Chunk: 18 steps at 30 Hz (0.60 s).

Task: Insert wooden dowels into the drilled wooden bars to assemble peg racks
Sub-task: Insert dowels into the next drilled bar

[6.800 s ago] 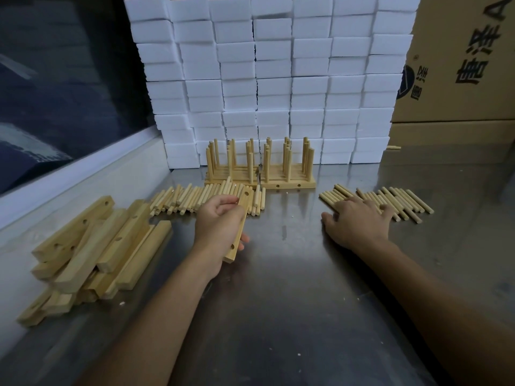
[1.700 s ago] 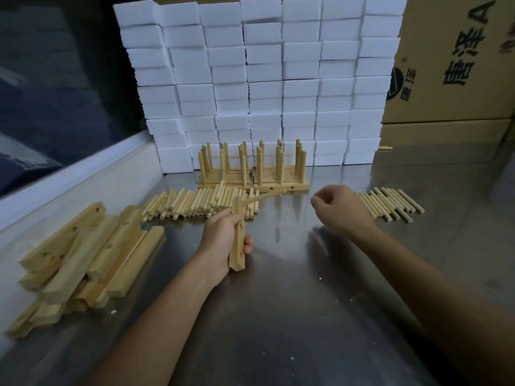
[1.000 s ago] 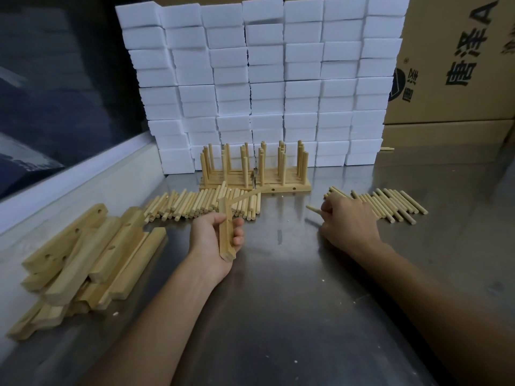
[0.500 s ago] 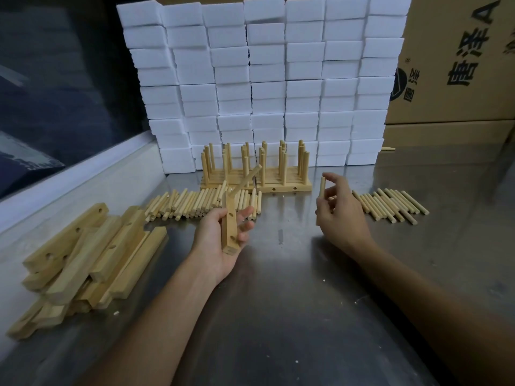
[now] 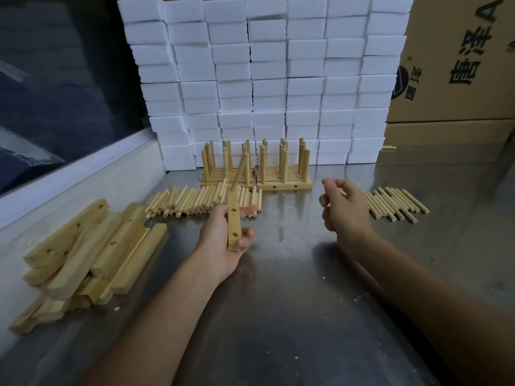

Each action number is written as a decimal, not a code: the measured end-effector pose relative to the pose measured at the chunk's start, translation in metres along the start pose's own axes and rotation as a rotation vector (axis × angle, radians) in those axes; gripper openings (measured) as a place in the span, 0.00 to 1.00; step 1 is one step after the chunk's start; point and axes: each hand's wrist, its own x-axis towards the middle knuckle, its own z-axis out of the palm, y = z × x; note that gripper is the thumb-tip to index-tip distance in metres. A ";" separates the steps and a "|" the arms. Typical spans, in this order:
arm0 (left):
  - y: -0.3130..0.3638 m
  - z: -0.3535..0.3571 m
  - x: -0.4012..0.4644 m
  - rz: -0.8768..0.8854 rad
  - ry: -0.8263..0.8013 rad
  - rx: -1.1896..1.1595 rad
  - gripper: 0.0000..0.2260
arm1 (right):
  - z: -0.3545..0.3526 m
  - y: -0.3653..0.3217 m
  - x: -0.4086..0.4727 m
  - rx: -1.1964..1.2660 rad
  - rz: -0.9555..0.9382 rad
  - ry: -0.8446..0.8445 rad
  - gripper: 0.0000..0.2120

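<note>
My left hand grips a drilled wooden bar held on end above the steel table. Two empty holes face me, and one dowel sticks out of the bar's far end. My right hand hovers to the right of the bar with curled fingers that pinch a dowel, mostly hidden inside the hand. Loose dowels lie in a row behind my left hand, and a smaller row lies to the right. A heap of drilled bars sits at the left.
Two finished peg racks stand side by side at the back, against a wall of stacked white foam blocks. Cardboard boxes stand at the back right. A raised ledge runs along the table's left side.
My right hand took a dowel from the right row and has lifted it toward the bar. My left hand has turned the bar so its holes face me.
</note>
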 end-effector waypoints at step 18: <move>-0.004 0.003 -0.001 0.054 -0.013 0.037 0.13 | 0.008 -0.002 -0.007 -0.132 0.022 -0.012 0.08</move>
